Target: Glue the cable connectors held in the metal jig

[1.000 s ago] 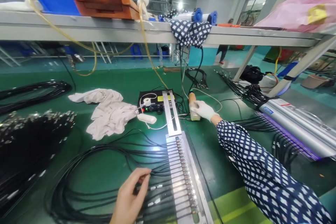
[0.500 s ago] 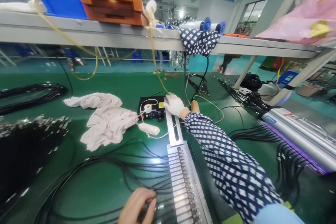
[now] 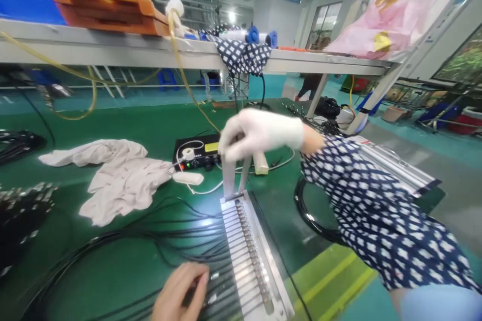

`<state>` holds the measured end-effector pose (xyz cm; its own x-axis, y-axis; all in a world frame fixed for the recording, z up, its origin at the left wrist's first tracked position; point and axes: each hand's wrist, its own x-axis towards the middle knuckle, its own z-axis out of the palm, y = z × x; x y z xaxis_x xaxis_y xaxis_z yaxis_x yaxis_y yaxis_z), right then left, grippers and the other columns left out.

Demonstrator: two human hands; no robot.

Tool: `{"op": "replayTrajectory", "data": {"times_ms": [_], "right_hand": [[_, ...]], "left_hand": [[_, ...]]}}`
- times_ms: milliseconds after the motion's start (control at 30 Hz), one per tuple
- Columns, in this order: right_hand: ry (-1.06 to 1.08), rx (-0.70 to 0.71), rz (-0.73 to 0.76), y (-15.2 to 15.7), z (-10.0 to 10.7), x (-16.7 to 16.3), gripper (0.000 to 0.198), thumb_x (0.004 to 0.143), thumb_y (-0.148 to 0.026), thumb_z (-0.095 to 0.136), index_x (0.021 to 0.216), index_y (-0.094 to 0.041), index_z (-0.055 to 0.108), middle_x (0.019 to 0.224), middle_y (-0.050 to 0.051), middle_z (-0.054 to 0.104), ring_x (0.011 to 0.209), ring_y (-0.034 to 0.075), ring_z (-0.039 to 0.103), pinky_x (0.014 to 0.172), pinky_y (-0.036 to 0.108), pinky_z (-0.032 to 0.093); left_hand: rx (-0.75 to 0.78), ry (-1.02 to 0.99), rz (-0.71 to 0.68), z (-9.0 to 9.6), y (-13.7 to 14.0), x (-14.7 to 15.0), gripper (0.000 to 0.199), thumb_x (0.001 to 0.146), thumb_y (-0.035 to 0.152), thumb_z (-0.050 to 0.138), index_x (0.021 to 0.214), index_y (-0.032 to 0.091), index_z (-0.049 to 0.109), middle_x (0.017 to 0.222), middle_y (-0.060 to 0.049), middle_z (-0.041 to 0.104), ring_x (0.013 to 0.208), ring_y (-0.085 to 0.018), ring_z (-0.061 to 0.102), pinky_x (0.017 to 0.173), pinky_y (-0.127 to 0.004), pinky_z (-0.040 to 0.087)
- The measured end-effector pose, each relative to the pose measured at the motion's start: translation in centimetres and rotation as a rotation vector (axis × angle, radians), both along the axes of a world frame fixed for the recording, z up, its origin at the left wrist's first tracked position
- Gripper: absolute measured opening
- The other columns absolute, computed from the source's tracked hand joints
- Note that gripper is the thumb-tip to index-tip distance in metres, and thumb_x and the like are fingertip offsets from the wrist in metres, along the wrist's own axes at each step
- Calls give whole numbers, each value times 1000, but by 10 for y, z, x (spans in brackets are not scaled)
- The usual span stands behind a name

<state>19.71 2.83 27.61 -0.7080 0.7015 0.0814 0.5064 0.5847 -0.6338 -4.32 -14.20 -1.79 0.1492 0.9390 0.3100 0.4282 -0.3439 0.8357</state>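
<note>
My right hand (image 3: 256,133), in a white glove, is closed around the upper end of a slotted metal bar (image 3: 228,180). The bar stands tilted up at the far end of a long metal fixture (image 3: 254,266). Along that fixture, black cables (image 3: 211,230) lie side by side with their metal ends in a row. My bare left hand (image 3: 181,291) is curled, thumb and forefinger close together, beside the cables left of the fixture. Whatever it grips is hidden. Behind the bar sits a black box (image 3: 199,160) with a yellow display and small lights.
A crumpled pale cloth (image 3: 116,175) lies left on the green table (image 3: 139,276). Cable bundles (image 3: 18,220) are at the left edge. A silver case (image 3: 395,165) sits right, near a black coil (image 3: 309,210). A raised shelf (image 3: 196,52) runs across the back.
My view has swung right. My right hand has lifted the slotted bar from lying flat to a raised tilt. My left hand stays curled beside the cables.
</note>
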Motion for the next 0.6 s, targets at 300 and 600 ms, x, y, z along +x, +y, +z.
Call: {"op": "replayTrajectory", "data": {"times_ms": [300, 600], "right_hand": [[-214, 127, 298, -197, -228, 48, 20, 86, -32, 73, 104, -24, 70, 92, 2, 67, 80, 18, 62, 67, 27, 49], [-11, -56, -334, -202, -244, 96, 25, 100, -27, 43, 107, -22, 66, 101, 9, 62, 94, 26, 60, 87, 44, 51]], "left_hand": [[-216, 104, -54, 42, -28, 24, 13, 86, 31, 67, 93, 23, 74, 79, -5, 68, 68, -17, 58, 67, -24, 45], [-832, -226, -328, 6, -119, 41, 63, 95, 47, 52, 153, 32, 33, 99, -9, 67, 81, -18, 61, 76, -30, 49]]}}
